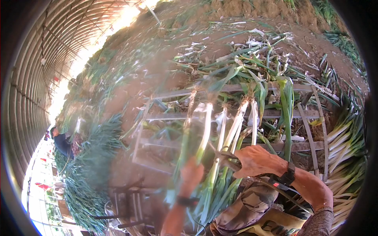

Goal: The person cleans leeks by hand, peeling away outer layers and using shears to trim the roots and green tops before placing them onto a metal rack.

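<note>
Big dark letters stand on the yellow cloth by the person's lap, at the bottom of the pic. They're cap. letters, about 2 of them clear, & folds hide the rest, so the full word can't be read. The red bit by the black wrist strap is too small to read. Same w/ the red patch far off at L.

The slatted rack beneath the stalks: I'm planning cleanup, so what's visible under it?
Through gaps in the slatted rack, tangled green leaves and pale scraps show below. Whatever lies directly under its bars, or behind the stalks and right hand, is covered.
</note>
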Demonstrator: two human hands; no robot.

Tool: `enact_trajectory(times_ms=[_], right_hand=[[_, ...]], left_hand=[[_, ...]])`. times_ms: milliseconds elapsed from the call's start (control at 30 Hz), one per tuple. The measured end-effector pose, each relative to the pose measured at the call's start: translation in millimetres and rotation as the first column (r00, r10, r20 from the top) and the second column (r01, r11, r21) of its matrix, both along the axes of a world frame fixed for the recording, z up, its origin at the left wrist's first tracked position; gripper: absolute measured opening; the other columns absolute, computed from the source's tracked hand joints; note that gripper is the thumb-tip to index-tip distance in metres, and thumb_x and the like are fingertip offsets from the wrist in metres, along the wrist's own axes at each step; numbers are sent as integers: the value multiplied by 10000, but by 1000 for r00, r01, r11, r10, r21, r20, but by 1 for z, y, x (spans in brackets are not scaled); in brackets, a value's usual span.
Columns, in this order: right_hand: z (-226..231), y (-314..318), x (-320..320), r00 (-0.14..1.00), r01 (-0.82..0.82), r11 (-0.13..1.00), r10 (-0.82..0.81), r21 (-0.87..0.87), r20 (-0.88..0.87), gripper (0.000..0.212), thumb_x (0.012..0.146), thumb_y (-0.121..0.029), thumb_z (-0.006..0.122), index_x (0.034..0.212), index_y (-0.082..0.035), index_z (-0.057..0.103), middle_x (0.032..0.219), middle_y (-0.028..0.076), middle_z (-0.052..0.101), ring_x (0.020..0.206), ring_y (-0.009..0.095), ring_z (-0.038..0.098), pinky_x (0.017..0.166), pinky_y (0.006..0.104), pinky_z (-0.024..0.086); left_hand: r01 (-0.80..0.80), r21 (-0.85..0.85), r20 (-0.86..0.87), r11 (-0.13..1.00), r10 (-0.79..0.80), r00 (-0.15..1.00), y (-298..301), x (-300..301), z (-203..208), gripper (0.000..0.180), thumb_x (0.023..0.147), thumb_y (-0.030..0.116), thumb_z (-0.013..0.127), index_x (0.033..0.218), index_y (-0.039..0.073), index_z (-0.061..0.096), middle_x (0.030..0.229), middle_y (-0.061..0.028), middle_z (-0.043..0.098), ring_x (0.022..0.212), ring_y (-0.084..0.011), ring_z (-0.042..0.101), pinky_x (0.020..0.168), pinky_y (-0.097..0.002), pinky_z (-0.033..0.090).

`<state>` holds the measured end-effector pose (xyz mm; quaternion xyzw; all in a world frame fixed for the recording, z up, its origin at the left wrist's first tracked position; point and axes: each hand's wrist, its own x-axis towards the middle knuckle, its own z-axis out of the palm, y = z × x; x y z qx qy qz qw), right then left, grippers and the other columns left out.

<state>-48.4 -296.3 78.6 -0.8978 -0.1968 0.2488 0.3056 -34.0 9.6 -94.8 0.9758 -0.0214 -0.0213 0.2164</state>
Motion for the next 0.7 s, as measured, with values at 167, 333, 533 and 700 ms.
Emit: enact_trajectory(times_ms=[167, 333, 533, 700], right_hand=[[-18, -6, 5, 997, 58, 994, -53, -97, 54, 474, 678, -375, 673, 852, 60, 603, 719, 212, 611, 679, 362, 614, 669, 463, 483], [-22, 2, 3, 998, 42, 998, -41, -35, 50, 505, 695, -394, 665, 881, 70, 594, 765, 215, 619, 716, 368, 619, 700, 459, 481], [-25, 27, 2, 995, -59, 998, 61, -22, 84, 506, 716, -397, 671, 881, 73, 584, 784, 234, 625, 724, 384, 633, 697, 457, 487], [-25, 13, 0, 1000, -18, 999, 18, -34, 18, 497, 712, -393, 681, 864, 69, 581, 762, 231, 625, 695, 384, 631, 683, 458, 490]], left_hand=[[182, 92, -205, 979, -160, 966, -11, -32, 7, 436, 875, 296, 591, 1233, 48, 567, 1184, -234, 627, 1120, -428, 584, 922, -493, 486], [231, 296, 42, 927, -254, 966, 23, 13, 26, 365, 910, 311, 589, 1158, 44, 609, 1117, -235, 646, 979, -435, 618, 853, -511, 499], [-74, 87, -49, 993, 78, 996, 95, 78, -18, 362, 900, 327, 622, 1052, 1, 656, 925, -185, 703, 813, -314, 668, 751, -430, 524], [-45, -206, -209, 978, 1, 978, 60, 79, 2, 407, 822, 334, 687, 1058, 2, 687, 898, -161, 713, 820, -226, 680, 731, -381, 518]])
